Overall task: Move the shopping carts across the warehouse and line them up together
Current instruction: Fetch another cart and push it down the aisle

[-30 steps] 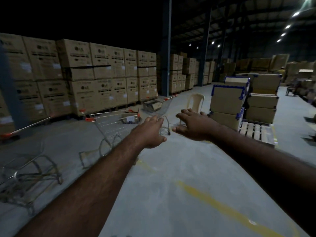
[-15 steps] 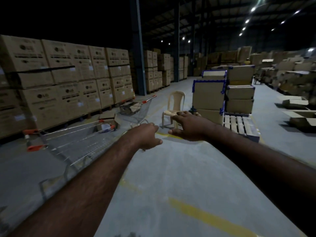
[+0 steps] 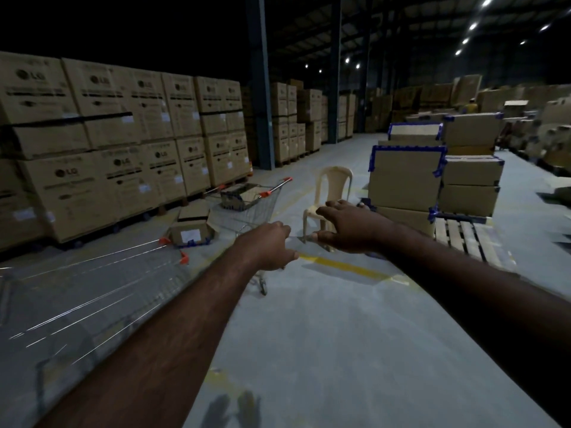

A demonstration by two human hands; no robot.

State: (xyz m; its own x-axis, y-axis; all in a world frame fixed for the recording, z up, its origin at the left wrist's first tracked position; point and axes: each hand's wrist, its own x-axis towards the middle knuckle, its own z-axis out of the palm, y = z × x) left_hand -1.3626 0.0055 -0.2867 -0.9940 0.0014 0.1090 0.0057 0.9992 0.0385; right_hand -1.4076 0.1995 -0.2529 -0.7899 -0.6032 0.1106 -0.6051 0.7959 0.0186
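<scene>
**Two carts on the floor, both hands empty**

Left hand [image 3: 268, 246] is extended just left of the plastic chair [image 3: 335, 183], fingers loosely curled, gripping nothing. Right hand [image 3: 347, 229] hovers in front of the chair, fingers spread, palm down, holding nothing. Far cart [image 3: 247, 213], carrying a cardboard box [image 3: 239, 197], stands just left of the chair. Near cart [image 3: 92, 288], motion-blurred, is well left of the chair, closer to the camera. Blue-taped cartons [image 3: 404, 177] stand right of the chair.

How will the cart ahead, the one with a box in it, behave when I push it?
The cart probably rolls freely: its wheels sit on a smooth concrete floor. It carries one cardboard box, so it likely feels light. The box appears tilted and may slide.
</scene>
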